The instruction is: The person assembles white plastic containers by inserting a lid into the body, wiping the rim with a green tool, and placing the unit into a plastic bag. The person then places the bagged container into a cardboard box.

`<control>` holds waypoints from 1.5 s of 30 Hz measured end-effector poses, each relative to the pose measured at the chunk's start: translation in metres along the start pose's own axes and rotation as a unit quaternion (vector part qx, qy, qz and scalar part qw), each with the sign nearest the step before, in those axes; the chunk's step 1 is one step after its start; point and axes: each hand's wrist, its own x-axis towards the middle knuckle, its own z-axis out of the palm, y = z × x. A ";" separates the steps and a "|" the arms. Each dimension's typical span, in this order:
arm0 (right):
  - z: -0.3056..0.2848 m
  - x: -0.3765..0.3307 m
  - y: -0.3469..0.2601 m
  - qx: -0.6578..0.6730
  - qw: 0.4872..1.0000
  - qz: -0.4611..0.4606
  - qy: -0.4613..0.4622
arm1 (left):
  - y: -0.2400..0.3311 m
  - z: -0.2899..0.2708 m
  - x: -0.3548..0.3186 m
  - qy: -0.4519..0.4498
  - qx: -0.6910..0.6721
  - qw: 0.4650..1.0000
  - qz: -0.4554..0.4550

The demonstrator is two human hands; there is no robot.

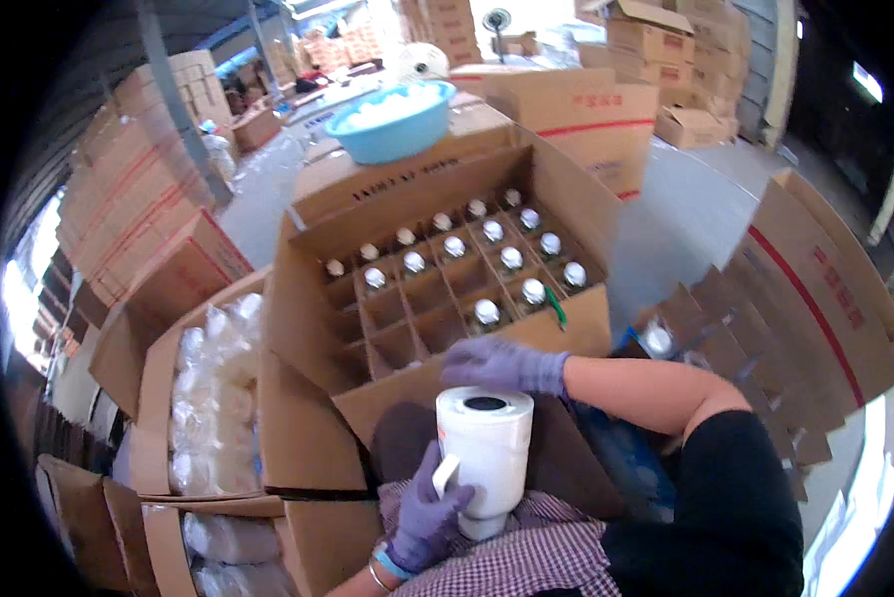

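In my lap stands a white handled tumbler-like vessel [502, 443], wide above and narrower at its foot, with a dark round opening on top. My left hand [429, 512], in a purple-grey glove, is closed around its handle at the left side. Just above the vessel's far rim, my gloved right hand [502, 364] reaches leftward with its fingers stretched out, beside the near wall of a large carton [437, 383]. Cardboard dividers split that carton into cells. Several bottles with whitish caps [487, 311] stand in the cells, and a green strip [556, 308] lies near the right ones.
A light-blue basin [387, 134] with white items sits behind the carton. At left, an open box [153, 428] holds plastic-wrapped clear pieces; another box [168, 557] is below it. Right, an open carton [805, 289] has dividers and a capped bottle [657, 338]. Stacked boxes stand farther back.
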 end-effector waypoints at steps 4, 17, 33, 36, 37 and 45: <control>-0.120 0.024 0.096 -0.379 0.860 0.317 0.127 | 0.010 -0.014 0.003 0.003 -0.039 0.998 -0.046; -0.143 -0.042 0.018 -0.110 0.983 0.100 0.103 | -0.004 -0.059 0.024 -0.129 -0.132 0.976 -0.116; -0.052 -0.152 -0.155 -0.463 0.796 -0.349 -0.175 | -0.011 -0.043 0.065 -0.336 -0.023 0.940 -0.058; -0.047 -0.148 -0.150 -0.398 0.896 -0.111 -0.162 | 0.012 -0.014 0.025 -0.224 -0.037 0.972 -0.056; -0.046 -0.143 -0.143 -0.355 0.924 -0.010 -0.144 | 0.004 -0.013 0.017 -0.193 -0.001 0.980 -0.038; -0.052 -0.064 -0.044 -0.185 0.980 0.043 0.065 | -0.019 0.024 -0.030 0.022 0.062 0.994 0.085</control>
